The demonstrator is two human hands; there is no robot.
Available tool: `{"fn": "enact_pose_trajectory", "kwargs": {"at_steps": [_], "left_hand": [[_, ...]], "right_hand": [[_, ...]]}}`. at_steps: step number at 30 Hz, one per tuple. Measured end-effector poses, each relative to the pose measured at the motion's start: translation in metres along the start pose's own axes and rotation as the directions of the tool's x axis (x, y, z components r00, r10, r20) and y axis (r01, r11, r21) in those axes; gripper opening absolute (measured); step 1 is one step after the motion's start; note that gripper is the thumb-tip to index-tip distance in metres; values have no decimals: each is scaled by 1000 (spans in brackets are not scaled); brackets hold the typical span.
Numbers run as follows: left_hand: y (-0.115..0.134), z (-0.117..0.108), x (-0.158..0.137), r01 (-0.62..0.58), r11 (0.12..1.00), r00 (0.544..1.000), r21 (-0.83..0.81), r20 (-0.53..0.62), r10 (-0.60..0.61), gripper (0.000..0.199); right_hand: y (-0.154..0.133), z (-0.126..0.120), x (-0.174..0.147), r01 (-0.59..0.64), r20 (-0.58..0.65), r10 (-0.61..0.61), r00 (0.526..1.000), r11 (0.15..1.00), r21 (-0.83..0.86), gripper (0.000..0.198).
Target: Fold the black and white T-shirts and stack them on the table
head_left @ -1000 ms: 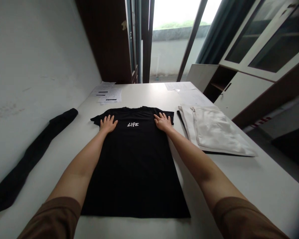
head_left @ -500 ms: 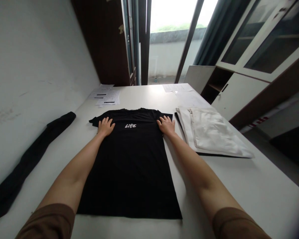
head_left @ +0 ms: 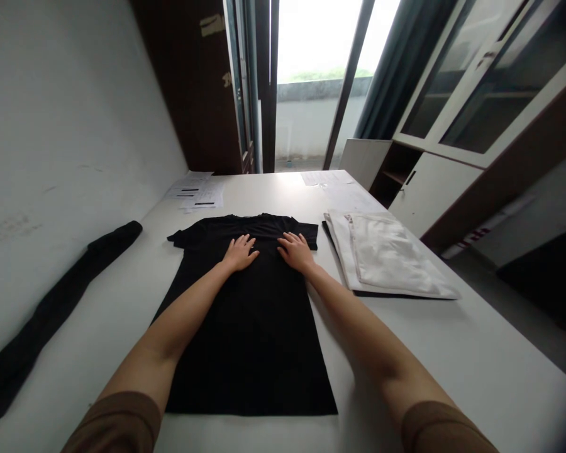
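Observation:
A black T-shirt (head_left: 249,340) lies spread out on the white table (head_left: 405,352), its neckline at the far end and its hem toward me. My left hand (head_left: 240,253) rests flat on the chest of the shirt, fingers apart, covering most of the small white print there. On the shirt's upper right, just inside the right sleeve, my right hand (head_left: 295,251) lies palm down with its fingers extended. Neither hand grips the fabric. Both short sleeves stick out to the sides.
Right of the shirt lies a stack of folded white cloth (head_left: 391,255) with a black edge beneath. A long dark rolled cloth (head_left: 70,286) runs along the left wall. Paper sheets (head_left: 200,192) lie at the far left; white cabinets (head_left: 438,182) stand at right.
My left hand has slid inward from the left sleeve onto the chest print. My right hand has also moved a little inward. The camera view has shifted slightly.

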State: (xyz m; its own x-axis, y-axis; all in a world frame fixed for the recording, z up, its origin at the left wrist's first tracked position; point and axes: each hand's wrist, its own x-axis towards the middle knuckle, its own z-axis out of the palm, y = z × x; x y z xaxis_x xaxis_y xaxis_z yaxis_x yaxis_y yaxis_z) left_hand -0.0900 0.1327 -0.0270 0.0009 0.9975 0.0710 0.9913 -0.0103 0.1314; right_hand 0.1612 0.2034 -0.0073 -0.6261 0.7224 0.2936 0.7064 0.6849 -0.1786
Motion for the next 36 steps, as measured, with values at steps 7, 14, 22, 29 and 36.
{"fn": "enact_pose_trajectory", "kwargs": {"at_steps": [7, 14, 22, 29, 36], "left_hand": [[8, 6, 23, -44, 999, 999, 6, -17, 45, 64], [-28, 7, 21, 135, 991, 990, 20, -41, -134, 66], [-113, -16, -26, 454, 884, 889, 111, 7, -457, 75], [-62, -12, -53, 223, 968, 974, 118, 6, -225, 72], [-25, -8, -73, 101, 992, 995, 80, -10, -100, 70]], "right_hand": [[-20, 10, 11, 129, 73, -137, 988, 986, 103, 49], [-18, 21, 10, 122, 258, -142, 956, 988, 90, 59], [-2, 17, 17, 21, 353, -40, 935, 998, 59, 67], [-38, 22, 21, 137, 281, -145, 949, 989, 48, 68], [-67, 45, 56, 272, 288, -302, 909, 952, 141, 64]]}}
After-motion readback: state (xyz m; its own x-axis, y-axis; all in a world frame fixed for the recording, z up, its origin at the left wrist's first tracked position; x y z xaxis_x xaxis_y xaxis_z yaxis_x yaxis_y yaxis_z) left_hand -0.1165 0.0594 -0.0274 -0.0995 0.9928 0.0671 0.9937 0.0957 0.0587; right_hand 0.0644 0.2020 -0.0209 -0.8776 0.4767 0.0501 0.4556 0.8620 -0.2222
